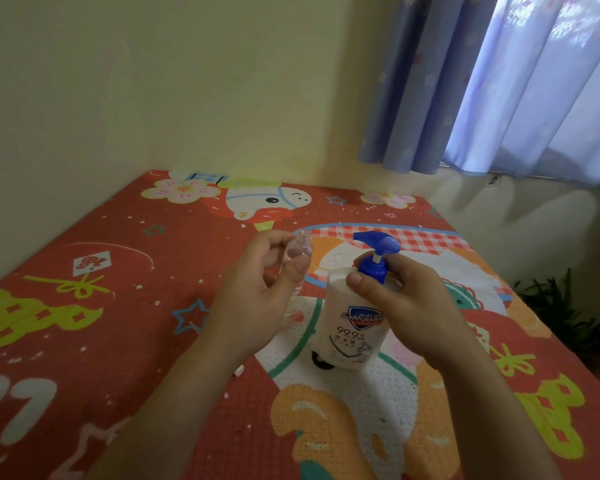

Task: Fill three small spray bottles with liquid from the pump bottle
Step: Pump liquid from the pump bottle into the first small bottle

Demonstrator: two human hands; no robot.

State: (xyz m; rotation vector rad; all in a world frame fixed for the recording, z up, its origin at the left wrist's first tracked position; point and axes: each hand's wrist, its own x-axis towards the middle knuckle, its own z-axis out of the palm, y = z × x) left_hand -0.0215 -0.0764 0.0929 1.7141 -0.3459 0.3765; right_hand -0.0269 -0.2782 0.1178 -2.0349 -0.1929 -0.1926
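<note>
Gripping a small clear spray bottle (pixel 297 258), the left hand (pixel 257 292) holds it at ten o'clock from the upright pump bottle (pixel 355 317), whose collar the right hand (pixel 406 299) pinches; spout (pixel 364 237) pointing toward it.

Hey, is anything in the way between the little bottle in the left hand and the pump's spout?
Nothing visible. The left hand holds the small clear bottle just left of the blue pump spout, with open air between. The right hand grips the pump bottle at its blue collar, below and behind the spout.
</note>
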